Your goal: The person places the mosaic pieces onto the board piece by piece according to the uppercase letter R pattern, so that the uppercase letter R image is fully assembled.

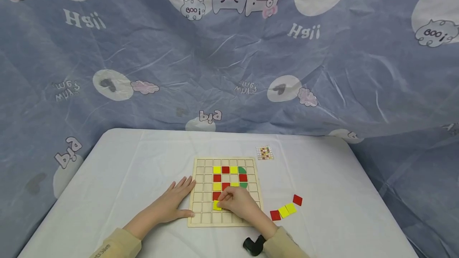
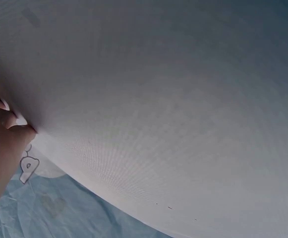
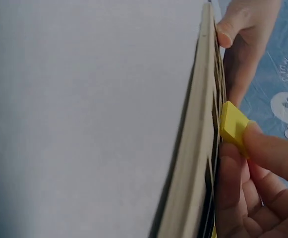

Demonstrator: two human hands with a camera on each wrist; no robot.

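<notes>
A square wooden grid board (image 1: 199, 197) lies on the white table. Its cells hold a pattern of red and yellow tiles plus green rounded pieces (image 1: 242, 170) on the right side. My right hand (image 1: 239, 202) pinches a yellow square tile (image 3: 234, 124) between thumb and fingers. The tile is tilted at the board's surface, just below a red tile (image 1: 216, 196) in the pattern's left column. Spread out, my left hand (image 1: 170, 203) rests at the board's left edge, with thumb and fingertips on the rim. Part of the pattern is hidden behind my right hand.
Right of the board lie two loose red tiles (image 1: 275, 215) and two yellow ones (image 1: 287, 210). A small pattern card (image 1: 265, 152) sits beyond the board's upper right corner. A black curved object (image 1: 253, 246) is near my right sleeve. Behind the table hangs a blue printed cloth (image 1: 215, 63).
</notes>
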